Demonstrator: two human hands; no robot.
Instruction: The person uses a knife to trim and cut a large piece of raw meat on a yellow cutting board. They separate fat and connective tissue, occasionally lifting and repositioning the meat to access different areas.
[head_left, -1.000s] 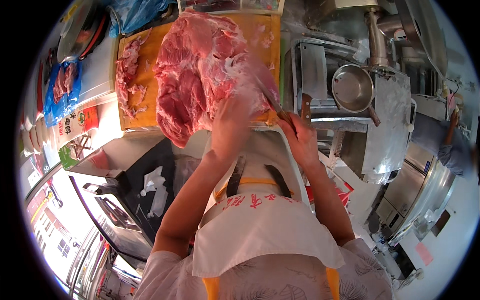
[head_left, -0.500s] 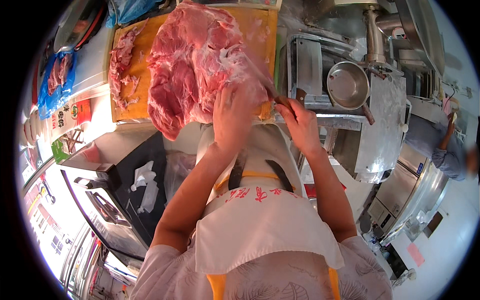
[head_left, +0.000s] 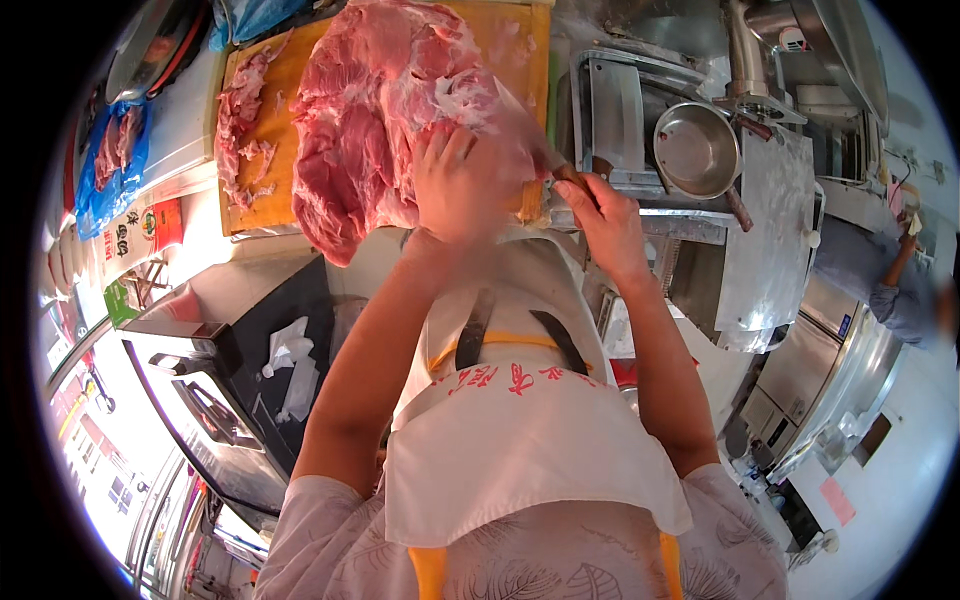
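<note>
A big slab of raw red meat [head_left: 350,130] with pale fat streaks lies on a yellow cutting board [head_left: 525,45], its near end hanging over the front edge. My left hand [head_left: 452,190] rests on the near right part of the meat, fingers extended across it; a blur covers part of this hand. In my right hand [head_left: 608,228], at the board's right corner, is a knife [head_left: 566,174], gripped by its brown handle. Its blade slants far and left against the meat's right side, partly blurred. Meat trimmings [head_left: 240,120] lie along the board's left side.
Right of the board, a tray holds a cleaver [head_left: 617,115] and a steel pot [head_left: 697,150]. A metal meat grinder [head_left: 750,60] stands behind. A black cabinet [head_left: 285,370] is at left. Blue bagged meat [head_left: 118,150] lies far left. Another person's arm [head_left: 900,260] shows far right.
My left hand has shifted slightly left and farther over the meat. The right hand and knife have moved a little away from me.
</note>
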